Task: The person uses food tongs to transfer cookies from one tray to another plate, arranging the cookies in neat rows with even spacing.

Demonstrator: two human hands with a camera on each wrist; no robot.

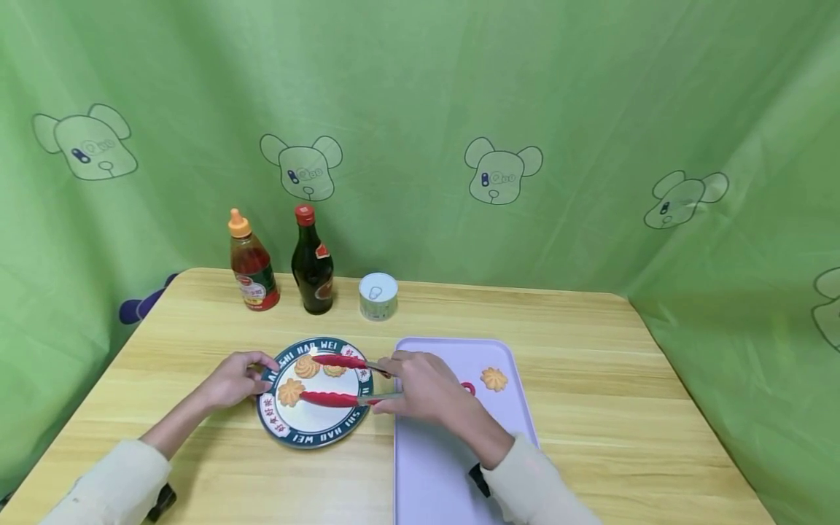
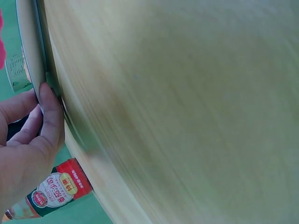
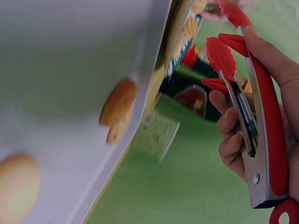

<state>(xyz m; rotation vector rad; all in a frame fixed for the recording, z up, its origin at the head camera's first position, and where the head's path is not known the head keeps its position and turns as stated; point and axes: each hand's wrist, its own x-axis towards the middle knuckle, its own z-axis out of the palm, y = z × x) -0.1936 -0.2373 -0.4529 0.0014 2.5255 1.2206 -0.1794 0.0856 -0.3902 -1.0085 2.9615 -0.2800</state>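
My left hand (image 1: 235, 380) pinches the left rim of a round plate (image 1: 308, 439) with a dark lettered border; the left wrist view shows the thumb and fingers on either side of the plate edge (image 2: 31, 42). On the plate lie three cookies: one ridged (image 1: 292, 392), one swirled (image 1: 307, 366) and one partly covered (image 1: 335, 370). My right hand (image 1: 423, 386) grips red-tipped metal tongs (image 1: 331, 399) reaching over the plate from the right. The tongs' tips stand apart, near the cookies; whether they touch any, I cannot tell. The right wrist view shows the fingers around the tongs (image 3: 268, 130).
A lilac tray (image 1: 426, 467) lies under my right forearm, with a cookie (image 1: 494, 378) on it; more cookies (image 3: 119, 102) show in the right wrist view. Behind the plate stand a sauce bottle (image 1: 254, 270), a dark bottle (image 1: 312, 266) and a can (image 1: 378, 297).
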